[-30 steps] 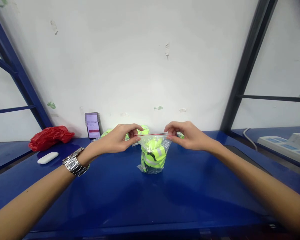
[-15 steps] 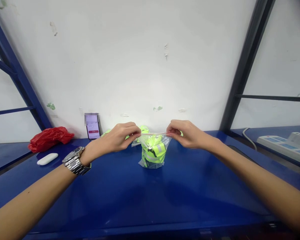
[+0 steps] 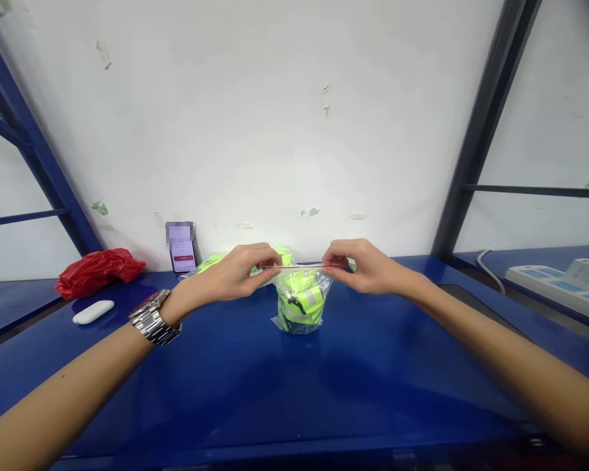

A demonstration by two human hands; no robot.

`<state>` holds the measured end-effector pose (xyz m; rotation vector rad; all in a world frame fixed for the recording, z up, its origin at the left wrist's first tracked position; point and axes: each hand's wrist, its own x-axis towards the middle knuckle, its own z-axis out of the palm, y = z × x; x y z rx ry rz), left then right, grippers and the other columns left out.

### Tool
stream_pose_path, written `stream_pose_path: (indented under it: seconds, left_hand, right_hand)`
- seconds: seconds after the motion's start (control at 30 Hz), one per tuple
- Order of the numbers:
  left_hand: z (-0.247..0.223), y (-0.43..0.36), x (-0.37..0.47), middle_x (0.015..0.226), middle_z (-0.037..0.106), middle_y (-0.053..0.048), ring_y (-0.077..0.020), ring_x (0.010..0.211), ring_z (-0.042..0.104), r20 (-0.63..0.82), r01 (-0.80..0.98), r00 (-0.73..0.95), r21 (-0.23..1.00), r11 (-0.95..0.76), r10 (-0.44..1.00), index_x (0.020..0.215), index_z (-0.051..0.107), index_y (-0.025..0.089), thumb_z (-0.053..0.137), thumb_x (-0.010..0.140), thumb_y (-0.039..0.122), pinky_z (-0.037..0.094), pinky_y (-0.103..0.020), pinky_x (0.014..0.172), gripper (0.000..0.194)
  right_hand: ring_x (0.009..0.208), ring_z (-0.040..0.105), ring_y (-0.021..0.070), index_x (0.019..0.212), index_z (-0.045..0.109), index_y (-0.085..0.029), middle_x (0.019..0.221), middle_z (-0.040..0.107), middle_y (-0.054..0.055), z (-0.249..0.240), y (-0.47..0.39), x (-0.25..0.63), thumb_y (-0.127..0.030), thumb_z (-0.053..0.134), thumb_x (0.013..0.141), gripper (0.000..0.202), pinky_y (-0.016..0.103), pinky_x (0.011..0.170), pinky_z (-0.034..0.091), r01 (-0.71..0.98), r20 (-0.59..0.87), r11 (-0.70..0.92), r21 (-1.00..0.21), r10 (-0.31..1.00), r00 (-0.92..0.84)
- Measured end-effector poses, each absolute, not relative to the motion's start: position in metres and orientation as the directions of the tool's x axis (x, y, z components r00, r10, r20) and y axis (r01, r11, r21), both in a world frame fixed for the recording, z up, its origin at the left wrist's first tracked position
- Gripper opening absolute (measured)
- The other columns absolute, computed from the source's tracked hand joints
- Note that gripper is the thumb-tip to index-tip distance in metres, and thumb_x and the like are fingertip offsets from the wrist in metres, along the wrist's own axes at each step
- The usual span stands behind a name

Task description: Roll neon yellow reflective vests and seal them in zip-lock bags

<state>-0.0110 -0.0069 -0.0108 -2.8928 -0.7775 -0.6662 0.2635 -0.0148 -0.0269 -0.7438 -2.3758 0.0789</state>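
A clear zip bag (image 3: 302,304) with a folded neon-yellow item and grey reflective strips inside stands upright on the blue table (image 3: 275,399). Its top edge, with a red line, is stretched level between my hands. My left hand (image 3: 245,269) pinches the left end of that edge, and a metal watch (image 3: 154,318) is on this wrist. The right end is pinched by my right hand (image 3: 356,265). Behind my left hand lie more neon-yellow items (image 3: 209,261) in clear plastic, partly hidden.
A phone (image 3: 182,248) leans on the wall at the back left. Left of it are a red plastic bag (image 3: 98,271) and a white oval case (image 3: 93,312). A dark flat object (image 3: 471,304) lies beyond my right forearm, with white power strips (image 3: 559,284) farther right.
Both hands have come down slightly. My right hand has shifted a little left and my left hand slightly right along the bag's top edge. More of the yellow items behind my left hand shows.
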Motion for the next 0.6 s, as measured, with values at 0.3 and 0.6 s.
stream_pose_path:
  seconds: [0.3, 0.6]
  left_hand:
    - [-0.012, -0.0074, -0.0059, 0.079, 0.054, -0.003, -0.0136, 0.068, 0.047, 0.413, 0.475, 0.811, -0.05, -0.879, 0.415, 0.089, 0.053, 0.017, 0.039, 0.097, 0.025, 0.037, -0.028, 0.062, 0.018]
    - [-0.013, -0.0128, -0.0026, 0.077, 0.053, -0.003, -0.0137, 0.065, 0.045, 0.407, 0.503, 0.8, -0.054, -0.863, 0.441, 0.086, 0.052, 0.017, 0.038, 0.095, 0.023, 0.036, -0.029, 0.06, 0.018]
  right_hand:
    - [0.065, 0.048, 0.0129, 0.083, 0.055, -0.017, 0.074, 0.058, 0.003, -0.0293, -0.0111, 0.2552, -0.019, 0.051, 0.088, 0.007, 0.027, 0.061, 0.038, 0.477, 0.559, 0.863, -0.164, 0.48, -0.676]
    - [0.063, 0.046, 0.0127, 0.079, 0.052, -0.018, 0.073, 0.056, 0.002, -0.0328, -0.0084, 0.2529, -0.015, 0.051, 0.085, 0.007, 0.027, 0.059, 0.034, 0.494, 0.557, 0.859, -0.136, 0.479, -0.679]
